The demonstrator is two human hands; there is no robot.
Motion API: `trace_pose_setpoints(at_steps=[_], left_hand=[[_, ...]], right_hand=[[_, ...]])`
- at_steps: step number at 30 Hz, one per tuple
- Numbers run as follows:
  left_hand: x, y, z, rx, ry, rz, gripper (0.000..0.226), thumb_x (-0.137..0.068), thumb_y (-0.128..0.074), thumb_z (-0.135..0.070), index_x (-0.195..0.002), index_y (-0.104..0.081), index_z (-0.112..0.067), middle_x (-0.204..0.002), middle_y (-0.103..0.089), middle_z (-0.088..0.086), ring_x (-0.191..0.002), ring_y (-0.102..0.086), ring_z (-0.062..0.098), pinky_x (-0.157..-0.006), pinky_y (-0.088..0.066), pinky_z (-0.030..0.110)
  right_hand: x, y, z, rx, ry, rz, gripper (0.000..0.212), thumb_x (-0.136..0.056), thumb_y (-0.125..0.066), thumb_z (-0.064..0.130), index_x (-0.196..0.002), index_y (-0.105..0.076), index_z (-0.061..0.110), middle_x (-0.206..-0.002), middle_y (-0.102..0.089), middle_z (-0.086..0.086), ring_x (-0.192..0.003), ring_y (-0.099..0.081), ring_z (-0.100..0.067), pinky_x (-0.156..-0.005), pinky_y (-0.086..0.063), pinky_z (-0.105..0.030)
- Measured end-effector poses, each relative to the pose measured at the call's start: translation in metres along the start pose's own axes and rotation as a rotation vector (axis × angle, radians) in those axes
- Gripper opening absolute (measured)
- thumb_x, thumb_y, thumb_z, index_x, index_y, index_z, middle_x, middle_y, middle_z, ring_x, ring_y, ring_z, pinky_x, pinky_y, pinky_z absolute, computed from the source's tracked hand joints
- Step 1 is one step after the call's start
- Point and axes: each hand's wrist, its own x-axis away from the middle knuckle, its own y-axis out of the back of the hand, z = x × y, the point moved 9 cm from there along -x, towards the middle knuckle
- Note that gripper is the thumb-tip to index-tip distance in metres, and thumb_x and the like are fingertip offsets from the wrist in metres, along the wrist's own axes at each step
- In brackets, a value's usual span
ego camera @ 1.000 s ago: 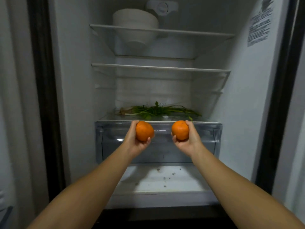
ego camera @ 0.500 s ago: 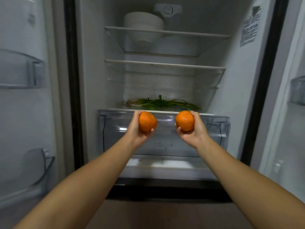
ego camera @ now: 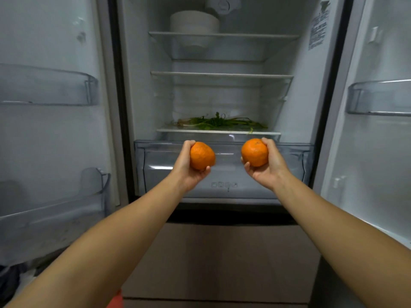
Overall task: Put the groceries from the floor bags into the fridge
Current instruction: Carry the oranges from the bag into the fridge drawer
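Note:
The fridge [ego camera: 142,85] stands open in front of me, both doors swung wide. My left hand [ego camera: 185,172] holds an orange [ego camera: 202,155] and my right hand [ego camera: 270,168] holds a second orange [ego camera: 254,152]. Both fruits hang side by side in front of the clear crisper drawer [ego camera: 224,174], a little below the lowest glass shelf [ego camera: 218,131]. Green leafy herbs [ego camera: 219,122] lie on that shelf. The floor bags are out of sight, apart from a red scrap [ego camera: 115,298] at the bottom edge.
A stack of white bowls [ego camera: 194,22] sits on the top shelf [ego camera: 222,35]; the middle shelf [ego camera: 221,74] holds nothing. Clear door bins hang on the left door [ego camera: 47,85] and the right door [ego camera: 378,97]. A brown lower drawer front [ego camera: 222,258] lies below the fridge compartment.
My view has pulled back from the fridge, so both doors and the lower drawer front now show. The two oranges stay in my hands, now slightly further apart.

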Motion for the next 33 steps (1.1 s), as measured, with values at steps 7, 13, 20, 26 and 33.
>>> trace_pose_setpoints(at_steps=[7, 13, 20, 26, 33], left_hand=[[0.01, -0.002, 0.003, -0.03, 0.023, 0.001, 0.028, -0.085, -0.057, -0.044, -0.1, -0.052, -0.021, -0.105, -0.056, 0.012, -0.091, -0.059, 0.028, -0.043, -0.049, 0.021], [0.013, -0.005, -0.007, -0.341, 0.049, 0.117, 0.033, -0.085, -0.057, -0.046, -0.107, -0.049, -0.024, -0.111, -0.058, 0.013, -0.084, -0.066, 0.029, -0.042, -0.048, 0.023], [-0.002, -0.073, -0.086, -0.727, -0.192, 0.231, 0.017, -0.092, -0.049, -0.044, -0.094, -0.053, -0.028, -0.092, -0.059, 0.004, -0.074, -0.062, 0.017, -0.046, -0.051, 0.02], [-0.092, -0.1, -0.093, -1.57, -0.223, 0.357, 0.028, -0.09, -0.058, -0.038, -0.112, -0.053, -0.021, -0.1, -0.054, 0.002, -0.085, -0.06, 0.019, -0.05, -0.053, 0.028], [-0.205, -0.08, 0.011, -2.323, 0.136, 0.684, 0.035, -0.087, -0.063, -0.031, -0.113, -0.044, -0.016, -0.093, -0.048, 0.003, -0.073, -0.057, 0.022, -0.057, -0.053, 0.036]], right_hand=[[0.005, 0.007, 0.002, 0.026, -0.01, 0.0, 0.036, -0.084, -0.061, 0.041, -0.108, -0.05, 0.016, -0.102, -0.058, -0.016, -0.078, -0.06, -0.025, -0.049, -0.048, -0.021], [0.006, 0.011, 0.007, 0.419, -0.088, 0.08, 0.027, -0.087, -0.057, 0.043, -0.104, -0.051, 0.022, -0.096, -0.06, -0.013, -0.074, -0.061, -0.026, -0.045, -0.048, -0.021], [-0.019, -0.056, 0.078, 0.476, 0.277, 0.209, 0.019, -0.092, -0.05, 0.044, -0.1, -0.053, 0.026, -0.101, -0.06, -0.004, -0.076, -0.063, -0.017, -0.051, -0.053, -0.024], [-0.092, -0.093, 0.107, 1.69, 0.617, 0.141, 0.044, -0.087, -0.06, 0.045, -0.121, -0.048, 0.02, -0.107, -0.054, -0.004, -0.085, -0.058, -0.019, -0.064, -0.051, -0.031], [-0.222, -0.034, 0.028, 2.458, -0.021, 0.44, 0.057, -0.085, -0.057, 0.054, -0.125, -0.039, 0.018, -0.125, -0.053, -0.014, -0.101, -0.062, -0.033, -0.091, -0.051, -0.045]])
